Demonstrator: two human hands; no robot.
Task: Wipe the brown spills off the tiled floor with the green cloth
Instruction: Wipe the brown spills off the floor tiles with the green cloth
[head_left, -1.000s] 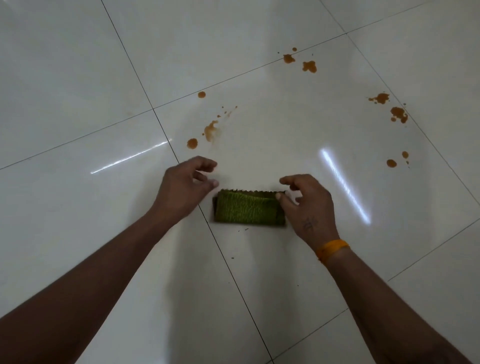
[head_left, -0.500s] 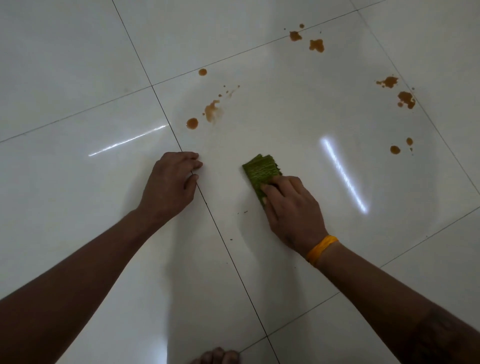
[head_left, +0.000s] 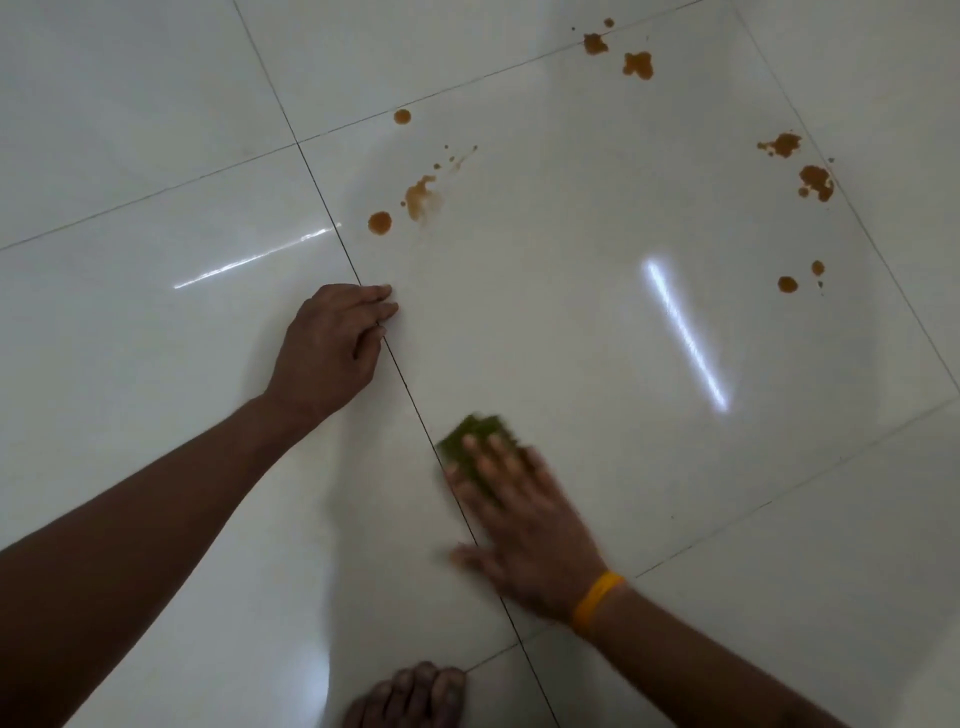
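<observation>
My right hand (head_left: 524, 525), with an orange band at the wrist, presses flat on the folded green cloth (head_left: 475, 434) on the white tiled floor; the hand is blurred and only the cloth's far edge shows past the fingers. My left hand (head_left: 332, 348) rests on the tile by a grout line, holding nothing, fingers together. Brown spills lie farther off: a smear (head_left: 422, 195) and a round drop (head_left: 380, 223) above my left hand, a small dot (head_left: 402, 117) by the joint, blotches (head_left: 638, 65) at the top, more blotches (head_left: 816, 182) at the right and two drops (head_left: 787, 284) below them.
Glossy white tiles (head_left: 571, 322) with dark grout lines reflect two light streaks. A bare foot (head_left: 410, 693) shows at the bottom edge, just below my right hand.
My right hand has slid the cloth back towards me and to the left, now blurred with motion. The view has tilted down so the foot shows more. The left hand stays planted.
</observation>
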